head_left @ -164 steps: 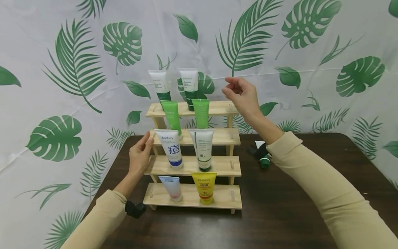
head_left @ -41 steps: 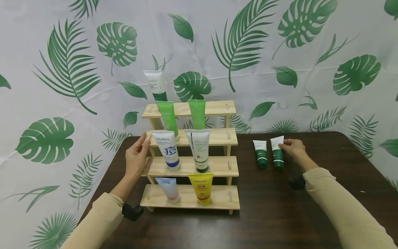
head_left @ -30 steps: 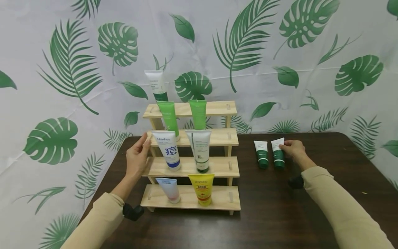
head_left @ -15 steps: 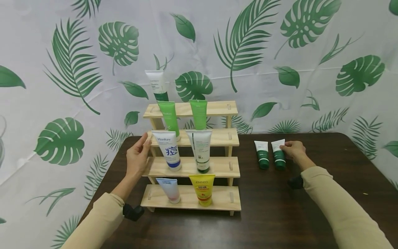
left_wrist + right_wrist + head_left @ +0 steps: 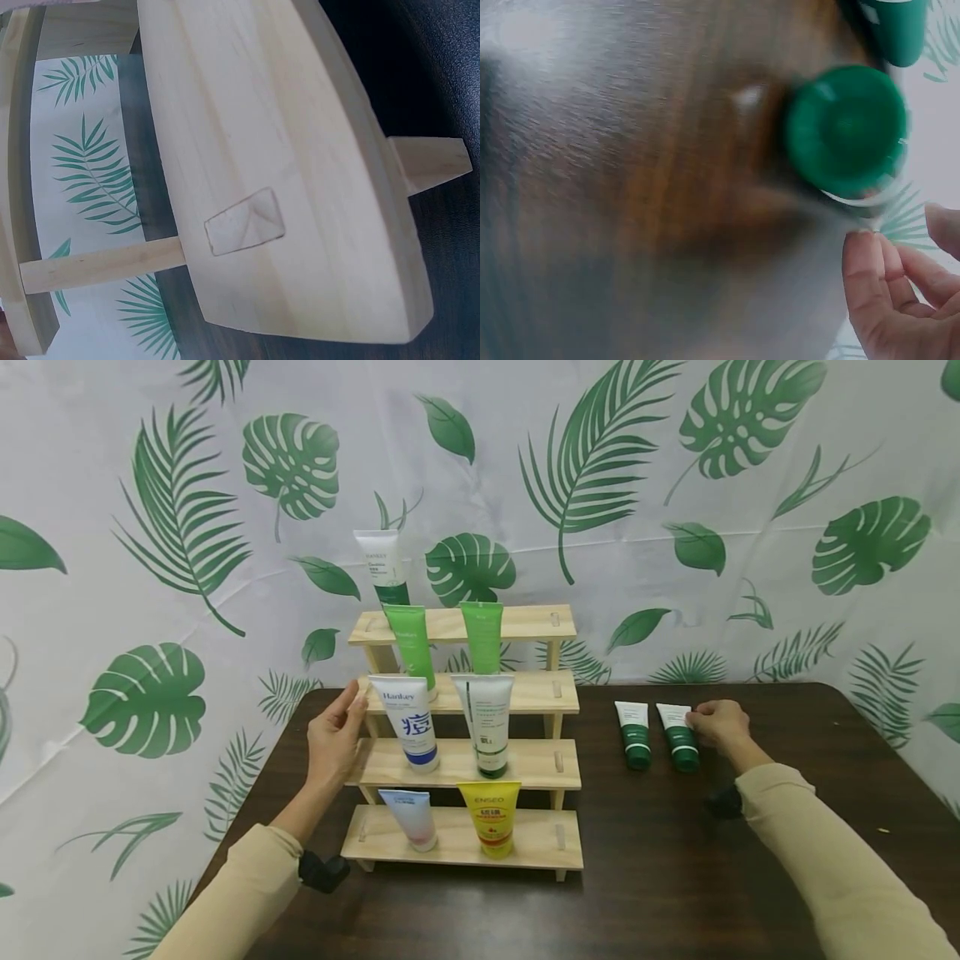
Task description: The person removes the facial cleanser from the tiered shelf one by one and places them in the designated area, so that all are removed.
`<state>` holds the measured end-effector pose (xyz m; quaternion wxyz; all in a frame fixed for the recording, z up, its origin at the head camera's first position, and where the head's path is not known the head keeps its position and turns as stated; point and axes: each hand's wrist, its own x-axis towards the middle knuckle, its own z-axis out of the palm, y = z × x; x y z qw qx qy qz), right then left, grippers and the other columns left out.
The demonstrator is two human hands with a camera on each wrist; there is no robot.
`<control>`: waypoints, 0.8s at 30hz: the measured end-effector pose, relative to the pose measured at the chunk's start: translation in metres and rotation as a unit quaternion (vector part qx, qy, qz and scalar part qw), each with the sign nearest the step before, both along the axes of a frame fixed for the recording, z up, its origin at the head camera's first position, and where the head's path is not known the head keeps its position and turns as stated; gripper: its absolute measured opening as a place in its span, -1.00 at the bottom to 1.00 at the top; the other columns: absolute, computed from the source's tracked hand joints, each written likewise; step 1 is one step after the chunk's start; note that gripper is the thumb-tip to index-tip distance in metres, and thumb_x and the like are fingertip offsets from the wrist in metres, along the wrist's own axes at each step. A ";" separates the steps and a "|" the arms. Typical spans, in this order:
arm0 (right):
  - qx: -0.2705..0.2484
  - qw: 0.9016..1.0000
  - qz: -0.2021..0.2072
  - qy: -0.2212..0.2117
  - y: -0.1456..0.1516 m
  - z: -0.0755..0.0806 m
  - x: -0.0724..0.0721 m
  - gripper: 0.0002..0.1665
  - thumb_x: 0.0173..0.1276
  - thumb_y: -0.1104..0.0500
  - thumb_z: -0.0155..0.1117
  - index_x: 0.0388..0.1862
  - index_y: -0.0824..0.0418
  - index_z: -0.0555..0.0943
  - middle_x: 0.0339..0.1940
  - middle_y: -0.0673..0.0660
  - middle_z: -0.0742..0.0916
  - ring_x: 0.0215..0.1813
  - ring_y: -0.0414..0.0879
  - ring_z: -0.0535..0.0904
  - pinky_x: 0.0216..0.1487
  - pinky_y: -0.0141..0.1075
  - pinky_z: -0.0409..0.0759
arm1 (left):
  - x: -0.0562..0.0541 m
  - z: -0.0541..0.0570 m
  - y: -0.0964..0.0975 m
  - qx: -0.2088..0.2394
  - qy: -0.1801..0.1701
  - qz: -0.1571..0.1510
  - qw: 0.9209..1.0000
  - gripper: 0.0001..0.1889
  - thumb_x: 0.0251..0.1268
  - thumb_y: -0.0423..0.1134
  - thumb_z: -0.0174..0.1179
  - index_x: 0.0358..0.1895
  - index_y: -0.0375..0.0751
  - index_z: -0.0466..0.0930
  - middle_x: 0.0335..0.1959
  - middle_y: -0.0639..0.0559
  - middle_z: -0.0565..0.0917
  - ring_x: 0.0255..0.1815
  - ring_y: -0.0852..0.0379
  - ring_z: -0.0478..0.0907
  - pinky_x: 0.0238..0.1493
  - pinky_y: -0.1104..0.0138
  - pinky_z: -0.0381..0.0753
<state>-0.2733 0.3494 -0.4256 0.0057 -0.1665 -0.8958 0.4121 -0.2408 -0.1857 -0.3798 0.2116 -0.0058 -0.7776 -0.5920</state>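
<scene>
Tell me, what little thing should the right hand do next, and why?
Probably ease the right hand away from the green-and-white tube beside it. That tube seems placed on the table next to its matching tube, with a small gap between them, and the fingers are just at its white end.

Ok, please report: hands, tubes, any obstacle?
Right hand at white-and-green plastic squeeze tube, grip unclear. Left hand at left edge of pale wooden tiered rack. Matching tube nearby, apart; nothing seems blocking.
</scene>
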 end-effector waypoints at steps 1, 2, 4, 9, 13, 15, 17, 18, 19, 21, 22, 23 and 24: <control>0.009 1.000 0.001 0.008 -0.001 0.004 0.000 -0.51 0.31 0.22 0.13 0.04 0.64 0.43 -0.12 0.54 0.59 -0.55 -0.20 0.60 -0.47 -0.31 0.63 | 0.000 0.000 0.000 0.000 0.001 0.001 1.000 -0.56 0.37 -0.23 0.11 0.25 -0.34 0.40 0.27 -0.08 0.44 0.02 0.50 0.47 -0.08 0.72 0.42; 0.026 0.999 0.003 0.018 -0.002 0.008 -0.001 -0.51 0.32 0.21 0.12 0.04 0.62 0.44 -0.11 0.54 0.61 -0.56 -0.20 0.60 -0.49 -0.34 0.61 | 0.000 0.000 0.000 0.001 0.002 0.002 1.000 -0.56 0.36 -0.23 0.11 0.25 -0.34 0.41 0.27 -0.09 0.45 -0.04 0.57 0.47 -0.09 0.73 0.42; 0.041 0.998 0.006 0.040 -0.006 0.019 -0.003 -0.50 0.36 0.18 0.11 0.07 0.59 0.45 -0.07 0.52 0.61 -0.54 -0.24 0.58 -0.50 -0.40 0.58 | 0.000 0.000 0.001 0.006 0.004 0.001 1.000 -0.56 0.36 -0.24 0.11 0.25 -0.35 0.40 0.26 -0.12 0.45 -0.12 0.66 0.45 -0.11 0.73 0.42; 0.038 0.992 0.027 0.117 -0.028 0.058 -0.008 -0.47 0.41 0.13 0.04 0.16 0.55 0.42 -0.04 0.51 0.58 -0.49 -0.33 0.53 -0.51 -0.57 0.49 | -0.001 0.000 0.001 0.013 0.007 -0.001 1.000 -0.56 0.36 -0.25 0.12 0.25 -0.36 0.40 0.25 -0.15 0.46 -0.16 0.68 0.45 -0.12 0.73 0.43; 0.019 0.979 0.043 0.199 -0.056 0.097 -0.012 -0.48 0.41 0.11 0.06 0.15 0.51 0.45 -0.16 0.36 0.59 -0.48 -0.48 0.41 -0.49 -0.66 0.45 | -0.001 0.001 0.001 0.015 0.008 0.001 1.000 -0.57 0.36 -0.26 0.12 0.23 -0.37 0.41 0.25 -0.13 0.45 -0.13 0.67 0.44 -0.11 0.73 0.43; -0.004 0.971 0.055 0.235 -0.072 0.115 -0.013 -0.50 0.40 0.12 0.09 0.14 0.49 0.47 -0.22 0.26 0.60 -0.44 -0.51 0.40 -0.44 -0.67 0.47 | -0.001 0.001 0.001 0.014 0.010 0.001 1.000 -0.57 0.36 -0.26 0.12 0.23 -0.37 0.42 0.25 -0.13 0.45 -0.13 0.67 0.44 -0.12 0.73 0.43; -0.037 0.963 0.069 0.258 -0.090 0.133 -0.013 -0.51 0.39 0.12 0.12 0.14 0.47 0.47 -0.26 0.15 0.58 -0.38 -0.48 0.42 -0.39 -0.65 0.51 | -0.001 0.001 0.002 0.016 0.011 0.002 1.000 -0.57 0.35 -0.26 0.13 0.23 -0.36 0.43 0.25 -0.13 0.45 -0.15 0.65 0.46 -0.13 0.73 0.43; -0.051 0.960 0.074 0.265 -0.099 0.142 -0.012 -0.53 0.39 0.14 0.12 0.14 0.45 0.47 -0.27 0.10 0.56 -0.36 -0.46 0.43 -0.35 -0.64 0.52 | -0.001 0.001 0.001 0.017 0.011 0.003 1.000 -0.57 0.35 -0.26 0.13 0.22 -0.36 0.43 0.25 -0.13 0.45 -0.16 0.65 0.46 -0.14 0.73 0.43; -0.065 0.957 0.080 0.272 -0.108 0.150 -0.011 -0.54 0.39 0.15 0.13 0.15 0.44 0.48 -0.28 0.06 0.55 -0.33 -0.43 0.44 -0.33 -0.62 0.54 | -0.001 0.001 0.002 0.016 0.012 0.003 1.000 -0.57 0.35 -0.26 0.13 0.22 -0.36 0.43 0.25 -0.14 0.45 -0.18 0.64 0.47 -0.16 0.73 0.44; -0.087 0.951 0.096 0.282 -0.127 0.165 -0.009 -0.55 0.39 0.16 0.14 0.15 0.41 0.48 -0.29 0.00 0.54 -0.30 -0.39 0.46 -0.28 -0.59 0.56 | -0.001 0.001 0.002 0.015 0.012 0.004 1.000 -0.57 0.34 -0.26 0.13 0.22 -0.36 0.43 0.24 -0.14 0.45 -0.19 0.63 0.47 -0.17 0.74 0.43; -0.093 0.948 0.104 0.287 -0.135 0.172 -0.008 -0.56 0.39 0.16 0.14 0.15 0.40 0.48 -0.30 -0.01 0.53 -0.29 -0.37 0.47 -0.26 -0.59 0.56 | -0.001 0.001 0.002 0.016 0.012 0.005 1.000 -0.58 0.34 -0.26 0.13 0.22 -0.37 0.43 0.24 -0.15 0.45 -0.18 0.63 0.47 -0.17 0.74 0.43; -0.098 0.944 0.113 0.293 -0.144 0.178 -0.007 -0.57 0.39 0.17 0.14 0.15 0.39 0.49 -0.30 -0.02 0.53 -0.28 -0.34 0.47 -0.25 -0.58 0.57 | -0.001 0.001 0.002 0.015 0.014 0.005 1.000 -0.58 0.34 -0.27 0.13 0.21 -0.38 0.43 0.24 -0.16 0.45 -0.18 0.63 0.46 -0.17 0.74 0.43; -0.102 0.941 0.123 0.298 -0.152 0.183 -0.007 -0.58 0.39 0.17 0.15 0.15 0.37 0.50 -0.31 -0.03 0.53 -0.28 -0.32 0.48 -0.23 -0.58 0.57 | -0.001 0.001 0.002 0.015 0.014 0.005 1.000 -0.58 0.34 -0.27 0.13 0.21 -0.38 0.43 0.24 -0.15 0.45 -0.17 0.64 0.46 -0.17 0.74 0.43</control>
